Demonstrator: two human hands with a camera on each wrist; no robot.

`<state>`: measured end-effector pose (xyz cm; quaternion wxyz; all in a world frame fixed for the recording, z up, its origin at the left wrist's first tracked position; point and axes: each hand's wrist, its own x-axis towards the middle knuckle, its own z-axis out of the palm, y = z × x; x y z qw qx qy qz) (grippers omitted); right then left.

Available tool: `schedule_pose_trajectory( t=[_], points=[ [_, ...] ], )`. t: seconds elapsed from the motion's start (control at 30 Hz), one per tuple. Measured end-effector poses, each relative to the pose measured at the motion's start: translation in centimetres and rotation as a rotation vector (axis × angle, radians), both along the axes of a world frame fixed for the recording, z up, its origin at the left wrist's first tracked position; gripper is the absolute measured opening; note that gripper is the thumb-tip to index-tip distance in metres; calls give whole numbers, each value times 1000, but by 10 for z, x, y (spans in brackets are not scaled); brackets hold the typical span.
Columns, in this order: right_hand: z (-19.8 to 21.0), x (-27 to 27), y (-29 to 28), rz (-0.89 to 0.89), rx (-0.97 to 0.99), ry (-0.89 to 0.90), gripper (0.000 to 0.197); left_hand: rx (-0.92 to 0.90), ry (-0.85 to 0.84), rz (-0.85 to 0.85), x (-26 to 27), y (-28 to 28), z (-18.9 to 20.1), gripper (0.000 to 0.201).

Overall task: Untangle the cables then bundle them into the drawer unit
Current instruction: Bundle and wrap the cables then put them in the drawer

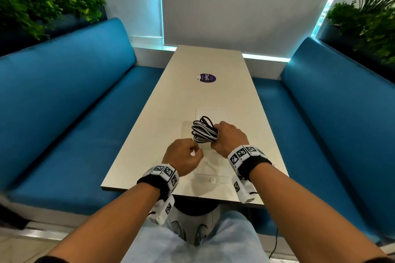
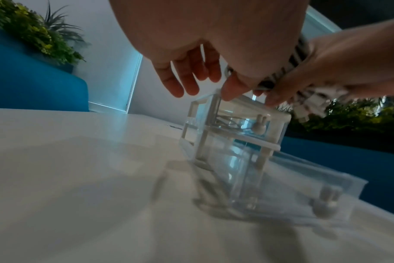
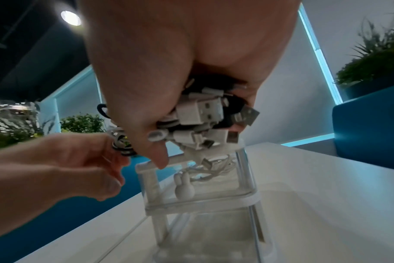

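The right hand [image 1: 229,136] has its fingers wrapped tight around a coiled bundle of black and white cables [image 1: 204,130], held just above the clear drawer unit [image 3: 198,188] on the pale table [image 1: 149,134]. In the right wrist view the USB plugs [image 3: 202,112] bunch out of the fist, right over the unit's top. The upper drawer, with its little rabbit-shaped knob [image 3: 183,188], already contains a loose white cable [image 3: 214,170]. The lower drawer [image 2: 304,195] sits pulled out toward the person. The left hand [image 1: 183,156] hovers just beside the bundle, fingers loosely curled and gripping nothing. A round purple sticker [image 1: 206,78] lies farther up the table, with 2 blue benches [image 1: 64,102] on either side.
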<state>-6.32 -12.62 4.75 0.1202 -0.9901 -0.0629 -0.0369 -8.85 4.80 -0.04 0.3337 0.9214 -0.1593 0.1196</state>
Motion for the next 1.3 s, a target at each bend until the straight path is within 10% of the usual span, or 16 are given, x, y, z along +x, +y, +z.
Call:
schedule_pose_trajectory(
  t=[0.13, 0.33, 1.3],
  points=[
    [6, -4, -3, -20, 64, 3, 28, -22, -28, 89, 12, 2, 3, 12],
    [12, -27, -8, 45, 18, 416, 41, 131, 132, -17, 25, 9, -7, 86],
    [2, -27, -11, 60, -85, 850, 53, 154, 348, -272, 33, 7, -14, 117]
  ],
)
